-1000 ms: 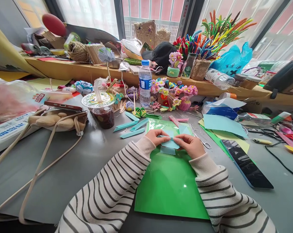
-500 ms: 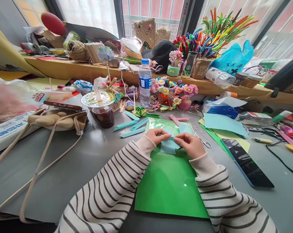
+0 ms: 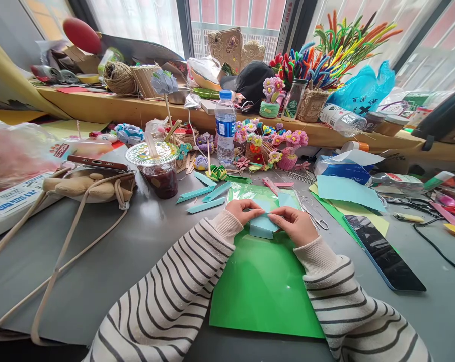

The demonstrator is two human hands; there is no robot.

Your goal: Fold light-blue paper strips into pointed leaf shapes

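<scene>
A small piece of light blue paper [image 3: 264, 222] is pinched from both sides between my two hands. My left hand [image 3: 244, 211] is closed on its left edge, thumb and forefinger together. On the right edge, my right hand [image 3: 293, 224] closes in a similar pinch. Just below the fingers lies another light blue paper piece [image 3: 261, 233]. Beneath everything is a glossy green sheet [image 3: 267, 291]. Another blue piece [image 3: 289, 199] rests near its top. Folded blue paper strips [image 3: 208, 196] lie to the left of the sheet.
A drink cup [image 3: 161, 176] with a straw and a tan bag [image 3: 87, 187] stand at left. To the right are a phone [image 3: 384, 251], scissors [image 3: 320, 222] and blue paper [image 3: 350, 193]. Behind stand a water bottle [image 3: 225, 130] and pipe-cleaner flowers [image 3: 273, 141].
Both hands stay in nearly the same place, still pinching the blue paper. The paper between the fingers has tilted slightly; everything else looks unmoved.
</scene>
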